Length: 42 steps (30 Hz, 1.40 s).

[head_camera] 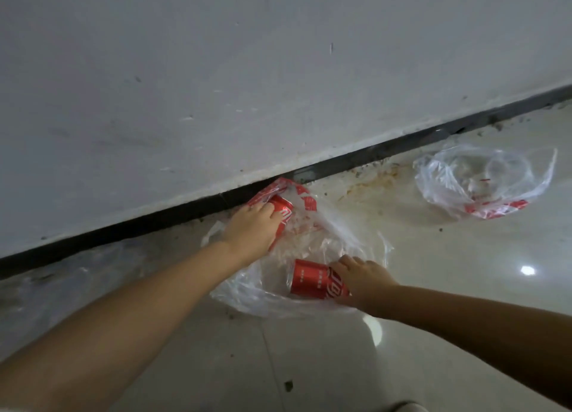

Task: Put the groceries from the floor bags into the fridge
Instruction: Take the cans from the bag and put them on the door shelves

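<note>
Left hand (249, 226): fingers curled over a red can (281, 215), grasping it from above; can lying tilted inside the far end of a clear plastic bag (334, 241), close to the black skirting strip (387, 150).

Right hand (362, 277): fingers and thumb wrapped round one end of a second red can (312, 278), grasping it; can lying on its side in the near part of the same bag, white script showing on its red wall.

Both forearms bare, reaching forward and down from the lower corners of the view.

Clear plastic bag: crumpled, spread open on the floor (448, 272), red printed panels at its far edge, touching the skirting there. Both cans inside it, apart from each other.

Second plastic bag (483, 182): clear, with a red printed band along its near edge, lying slack on the floor well to the right of the first; contents cannot be made out.

Floor: pale glossy tile, bright light reflections, brownish stains and dark grit along the skirting.

Wall (216, 71): grey-white, scuffed, filling the upper part of the view.

Fridge: not in view.
</note>
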Tool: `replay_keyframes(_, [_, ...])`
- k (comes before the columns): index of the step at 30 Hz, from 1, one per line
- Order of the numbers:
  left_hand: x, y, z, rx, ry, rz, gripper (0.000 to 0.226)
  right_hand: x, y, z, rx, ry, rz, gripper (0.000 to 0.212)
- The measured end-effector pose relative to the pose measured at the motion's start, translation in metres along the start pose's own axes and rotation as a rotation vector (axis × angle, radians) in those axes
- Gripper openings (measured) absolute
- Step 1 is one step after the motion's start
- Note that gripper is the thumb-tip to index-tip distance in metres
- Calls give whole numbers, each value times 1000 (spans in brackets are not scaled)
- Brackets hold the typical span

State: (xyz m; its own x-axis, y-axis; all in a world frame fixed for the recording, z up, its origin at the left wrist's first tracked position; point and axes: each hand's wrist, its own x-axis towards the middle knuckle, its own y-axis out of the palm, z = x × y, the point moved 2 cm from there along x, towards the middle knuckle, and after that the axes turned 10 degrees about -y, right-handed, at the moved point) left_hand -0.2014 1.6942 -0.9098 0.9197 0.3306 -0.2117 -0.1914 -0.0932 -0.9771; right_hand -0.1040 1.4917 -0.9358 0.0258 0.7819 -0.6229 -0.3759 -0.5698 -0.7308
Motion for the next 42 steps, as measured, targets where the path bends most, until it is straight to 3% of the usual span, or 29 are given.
replay_keyframes(3, [7,23,0,30,-259,220,54,16,15,-5,12,6,26,75])
replay_keyframes(7, [28,48,10,-71,-346,246,81,33,15,-15,142,-4,20,76])
replay_keyframes(10, [30,48,9,-301,-465,298,92,35,-3,-18,311,-33,-3,69])
replay_keyframes(15, [31,70,4,-440,-553,323,107,46,-43,-20,1187,-32,-90,46])
replay_keyframes(20, [36,82,5,-508,-653,325,103,82,-13,-11,1713,415,-555,63])
replay_keyframes(23, [29,88,-1,-588,-795,279,103,81,1,16,1595,660,-696,65])
replay_keyframes(25, [27,92,-5,-617,-818,263,104,83,4,24,1353,766,-652,77])
replay_keyframes(27, [28,97,-7,-648,-824,271,103,90,2,23,1319,810,-600,81])
replay_keyframes(32, [14,71,-16,-762,-854,341,110,78,-14,18,1505,797,-526,58])
replay_keyframes(36, [-26,11,-30,-1042,-913,559,96,14,-48,34,1685,683,-439,41])
replay_keyframes(42, [-89,-114,-60,-1224,-1030,513,89,-96,-113,70,1769,592,-434,37])
